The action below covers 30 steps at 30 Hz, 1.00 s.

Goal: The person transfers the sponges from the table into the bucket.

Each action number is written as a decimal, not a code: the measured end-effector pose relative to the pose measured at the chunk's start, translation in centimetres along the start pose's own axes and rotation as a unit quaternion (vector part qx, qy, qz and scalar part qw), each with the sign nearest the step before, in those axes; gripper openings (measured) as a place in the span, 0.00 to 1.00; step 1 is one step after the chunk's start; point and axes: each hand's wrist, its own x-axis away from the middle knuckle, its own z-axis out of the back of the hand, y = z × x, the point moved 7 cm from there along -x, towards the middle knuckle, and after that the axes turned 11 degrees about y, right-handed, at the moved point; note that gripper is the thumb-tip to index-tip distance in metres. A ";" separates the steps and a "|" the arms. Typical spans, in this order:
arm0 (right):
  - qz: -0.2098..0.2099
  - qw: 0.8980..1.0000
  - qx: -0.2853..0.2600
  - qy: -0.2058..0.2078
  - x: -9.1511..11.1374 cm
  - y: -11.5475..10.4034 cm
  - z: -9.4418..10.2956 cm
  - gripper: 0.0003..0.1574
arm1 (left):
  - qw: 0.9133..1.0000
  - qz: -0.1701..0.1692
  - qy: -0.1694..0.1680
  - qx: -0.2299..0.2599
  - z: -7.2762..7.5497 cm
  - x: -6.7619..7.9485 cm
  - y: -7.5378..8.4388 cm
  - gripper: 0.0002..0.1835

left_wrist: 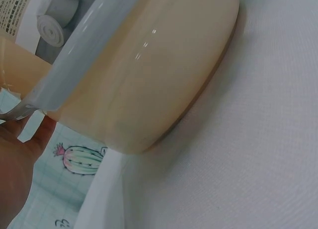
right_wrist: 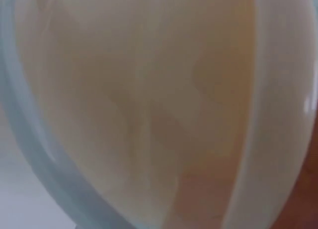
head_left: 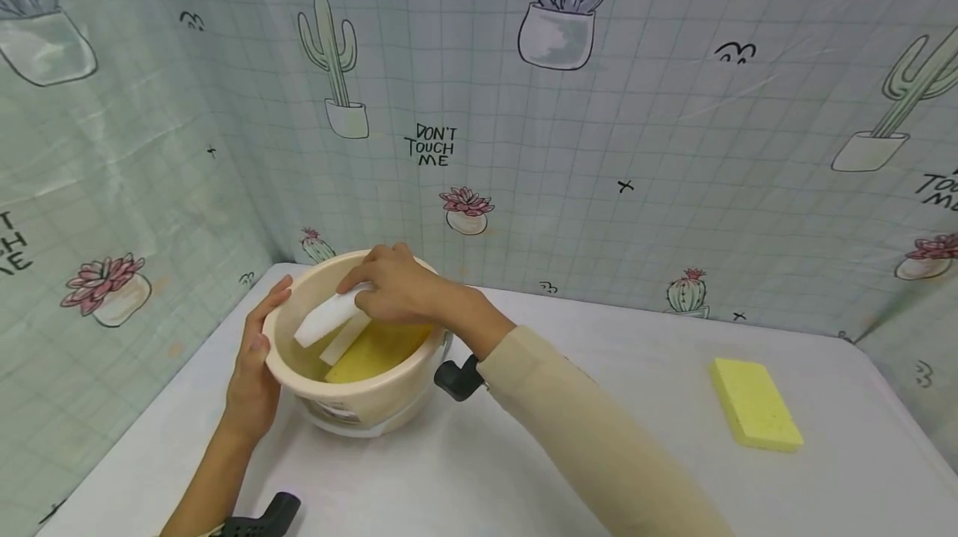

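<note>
A cream plastic bucket (head_left: 407, 379) with a pale handle stands on the left of the white table. My left hand (head_left: 253, 375) holds it at its left side, with fingertips at the rim. In the left wrist view, fingers of the left hand (left_wrist: 17, 164) show below the handle (left_wrist: 84, 50). My right hand (head_left: 397, 283) reaches over the rim and pinches a white sponge block (head_left: 325, 318) tilted inside the bucket. Beside that block lies another whitish block (head_left: 346, 342). Under them a yellow sponge (head_left: 382, 352) lies in the bucket. The right wrist view shows the bucket wall (right_wrist: 149, 90) up close.
Another yellow sponge (head_left: 756, 404) lies flat on the right part of the white table (head_left: 569, 437). A cactus-print sheet (head_left: 479, 88) hangs behind the table and along its left and right sides. The bucket stands near the table's back left corner.
</note>
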 end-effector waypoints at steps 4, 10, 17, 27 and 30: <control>0.001 1.000 -0.002 -0.003 -0.1 0.1 -0.1 0.24 | 1.000 -0.005 -0.002 0.004 0.0 0.0 0.1 0.29; 0.023 1.000 -0.006 0.004 -0.3 -0.1 0.0 0.25 | 1.000 0.012 0.005 0.002 -0.1 0.0 -0.2 0.29; 0.012 0.999 -0.026 0.039 -0.3 -0.2 0.6 0.21 | 1.000 0.023 0.018 0.006 -0.1 -0.1 0.1 0.30; 0.036 0.995 -0.065 0.071 -0.4 -0.8 1.4 0.13 | 0.999 0.032 0.022 0.002 0.1 -0.1 0.0 0.30; 0.029 0.994 -0.071 0.081 -0.4 -0.6 1.6 0.13 | 0.999 0.033 0.016 -0.001 0.0 -0.1 0.0 0.29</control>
